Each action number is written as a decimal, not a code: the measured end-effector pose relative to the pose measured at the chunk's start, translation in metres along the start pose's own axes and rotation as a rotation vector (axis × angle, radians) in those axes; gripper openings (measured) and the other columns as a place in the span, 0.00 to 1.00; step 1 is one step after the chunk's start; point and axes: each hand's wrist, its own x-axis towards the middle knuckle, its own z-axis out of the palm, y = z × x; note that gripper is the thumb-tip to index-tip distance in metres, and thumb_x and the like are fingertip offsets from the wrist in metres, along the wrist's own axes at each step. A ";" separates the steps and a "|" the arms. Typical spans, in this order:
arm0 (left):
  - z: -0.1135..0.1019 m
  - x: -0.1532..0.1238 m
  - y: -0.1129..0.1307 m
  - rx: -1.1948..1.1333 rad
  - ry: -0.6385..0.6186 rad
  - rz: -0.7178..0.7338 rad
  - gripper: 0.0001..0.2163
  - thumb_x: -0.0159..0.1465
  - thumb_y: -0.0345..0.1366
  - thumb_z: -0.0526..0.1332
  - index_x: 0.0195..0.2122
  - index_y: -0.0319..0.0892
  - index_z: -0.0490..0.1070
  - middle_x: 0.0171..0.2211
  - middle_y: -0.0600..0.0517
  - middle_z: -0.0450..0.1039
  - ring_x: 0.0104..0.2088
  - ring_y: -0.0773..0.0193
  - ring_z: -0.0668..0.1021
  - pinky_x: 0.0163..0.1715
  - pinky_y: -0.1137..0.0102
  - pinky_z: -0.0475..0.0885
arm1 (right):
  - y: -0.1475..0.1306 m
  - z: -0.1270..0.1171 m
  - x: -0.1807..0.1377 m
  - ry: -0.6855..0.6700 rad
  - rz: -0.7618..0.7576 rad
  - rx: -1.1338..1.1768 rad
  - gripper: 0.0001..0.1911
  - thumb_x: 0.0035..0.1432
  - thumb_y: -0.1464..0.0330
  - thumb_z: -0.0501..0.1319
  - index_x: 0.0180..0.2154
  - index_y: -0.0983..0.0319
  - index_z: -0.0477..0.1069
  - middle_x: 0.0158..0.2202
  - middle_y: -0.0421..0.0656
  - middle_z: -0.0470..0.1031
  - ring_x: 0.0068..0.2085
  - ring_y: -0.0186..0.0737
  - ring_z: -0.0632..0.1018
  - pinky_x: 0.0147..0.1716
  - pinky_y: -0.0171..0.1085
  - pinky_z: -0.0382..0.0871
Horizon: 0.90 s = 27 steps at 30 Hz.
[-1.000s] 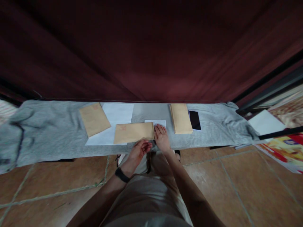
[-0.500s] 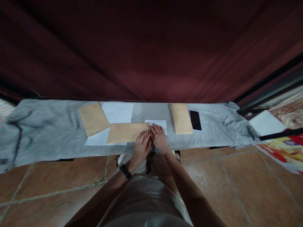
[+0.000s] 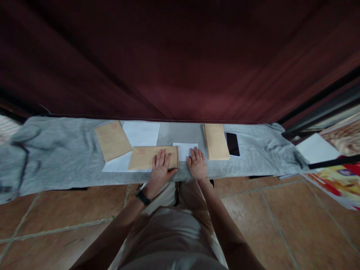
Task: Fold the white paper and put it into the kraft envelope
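Observation:
My left hand lies flat on a brown paper envelope, fingers outstretched. From the envelope's right end a white folded paper sticks out or lies against it; I cannot tell which. My right hand rests with its fingers extended on the right part of that paper. Under the envelope's left side are white sheets, and another brown envelope lies tilted partly over them. Right of my right hand sits a stack of brown envelopes.
A dark-screened phone lies beside the envelope stack. Grey cloth covers the narrow table. A dark red curtain hangs along its far edge. At the right are a dark metal frame and a colourful printed box.
My hands have moved apart from the envelope's right end. The left has slid left and flattened on the envelope; the right has shifted right on the white paper.

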 end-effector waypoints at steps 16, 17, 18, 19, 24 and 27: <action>-0.010 0.008 -0.005 0.056 -0.106 -0.010 0.41 0.62 0.54 0.67 0.71 0.37 0.59 0.74 0.32 0.46 0.74 0.37 0.51 0.69 0.41 0.51 | 0.010 -0.008 -0.016 0.088 0.042 0.194 0.25 0.74 0.65 0.48 0.66 0.68 0.66 0.68 0.56 0.66 0.70 0.51 0.64 0.69 0.56 0.58; -0.010 0.010 -0.010 0.058 -0.119 -0.023 0.42 0.61 0.55 0.68 0.71 0.38 0.59 0.74 0.32 0.46 0.74 0.37 0.51 0.69 0.41 0.51 | 0.008 -0.010 -0.016 0.088 0.034 0.237 0.25 0.73 0.66 0.48 0.65 0.67 0.67 0.68 0.55 0.66 0.70 0.50 0.65 0.68 0.55 0.59; -0.010 0.011 -0.015 0.058 -0.130 -0.035 0.42 0.61 0.55 0.68 0.71 0.38 0.59 0.74 0.32 0.46 0.74 0.37 0.52 0.69 0.41 0.51 | 0.005 -0.011 -0.016 0.088 0.026 0.280 0.24 0.73 0.66 0.48 0.65 0.66 0.67 0.68 0.54 0.67 0.70 0.49 0.65 0.68 0.54 0.61; -0.010 0.012 -0.019 0.058 -0.139 -0.046 0.43 0.60 0.56 0.68 0.70 0.38 0.60 0.74 0.31 0.47 0.74 0.37 0.52 0.69 0.42 0.52 | 0.001 -0.011 -0.015 0.087 0.017 0.321 0.24 0.73 0.67 0.48 0.64 0.65 0.68 0.67 0.54 0.67 0.70 0.48 0.65 0.68 0.53 0.62; -0.003 0.009 -0.024 0.049 -0.088 -0.059 0.43 0.61 0.57 0.66 0.71 0.37 0.59 0.74 0.32 0.50 0.74 0.38 0.53 0.69 0.43 0.52 | -0.036 -0.007 -0.012 0.019 -0.023 0.433 0.23 0.72 0.68 0.50 0.64 0.61 0.68 0.66 0.51 0.69 0.67 0.45 0.68 0.66 0.48 0.65; -0.002 0.005 -0.021 0.039 -0.047 -0.045 0.42 0.62 0.57 0.65 0.71 0.37 0.57 0.74 0.33 0.50 0.74 0.40 0.53 0.70 0.44 0.52 | -0.054 -0.005 -0.009 -0.056 -0.010 0.405 0.23 0.72 0.68 0.50 0.65 0.62 0.68 0.64 0.51 0.72 0.64 0.46 0.71 0.65 0.47 0.65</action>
